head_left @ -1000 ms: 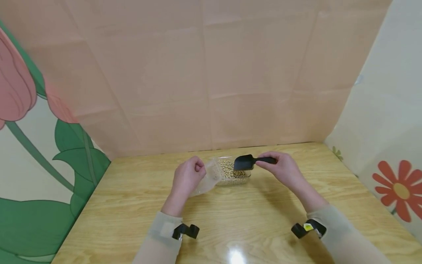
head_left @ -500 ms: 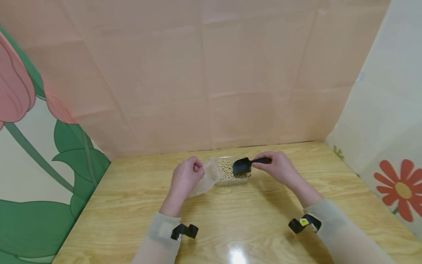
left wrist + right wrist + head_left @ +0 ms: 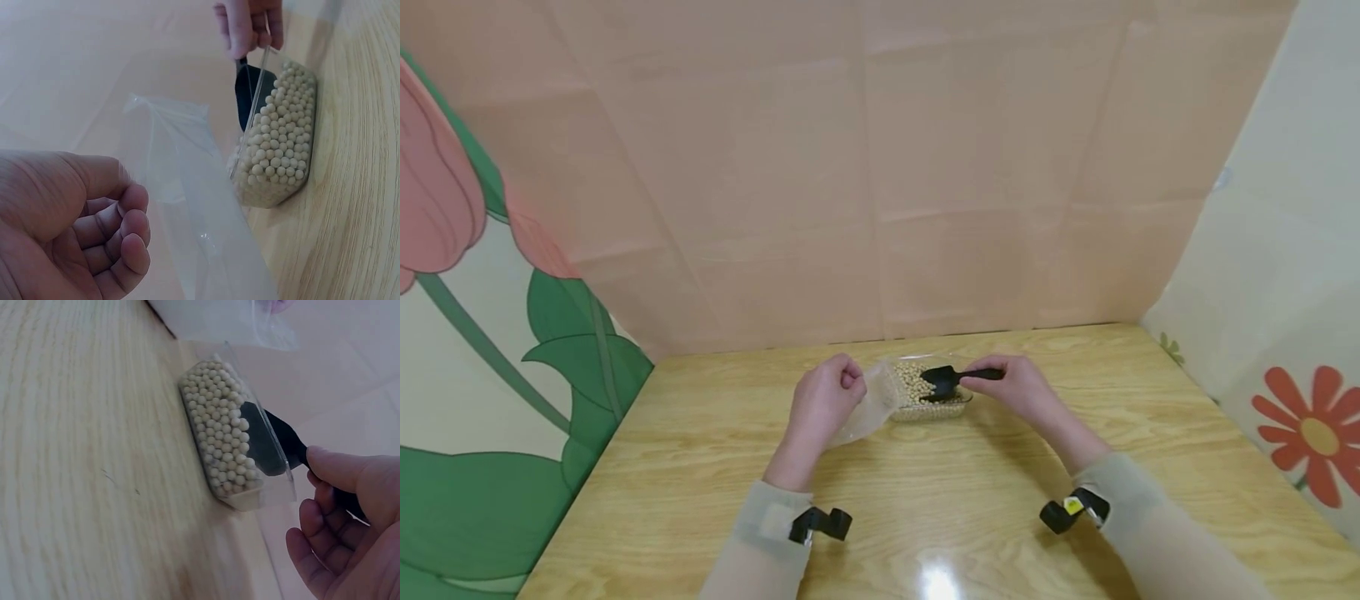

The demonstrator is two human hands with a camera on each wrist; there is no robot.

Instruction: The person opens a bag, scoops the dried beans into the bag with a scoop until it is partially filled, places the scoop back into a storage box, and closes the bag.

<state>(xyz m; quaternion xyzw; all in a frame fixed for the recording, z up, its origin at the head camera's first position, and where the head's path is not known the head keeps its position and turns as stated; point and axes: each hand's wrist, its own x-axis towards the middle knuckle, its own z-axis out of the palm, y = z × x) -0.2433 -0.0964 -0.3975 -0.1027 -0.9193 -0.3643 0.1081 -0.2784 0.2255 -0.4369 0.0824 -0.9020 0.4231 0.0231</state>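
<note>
i see the black, short-handled scoop (image 3: 942, 382) just dug lower into round cream beans (image 3: 281, 137) in the clear rectangular box (image 3: 280, 494), twelve o'clock; loading looks under way! right hand (image 3: 1021, 387), box's three o'clock, pinches the scoop; left hand (image 3: 824, 405), nine, pinches the translucent plastic bag (image 3: 206, 212).

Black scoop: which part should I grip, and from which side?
Likely the slim handle, from the right, where the right hand pinches it: it sticks out past the container rim on that side, while the broad blade is down among the pale balls.
</note>
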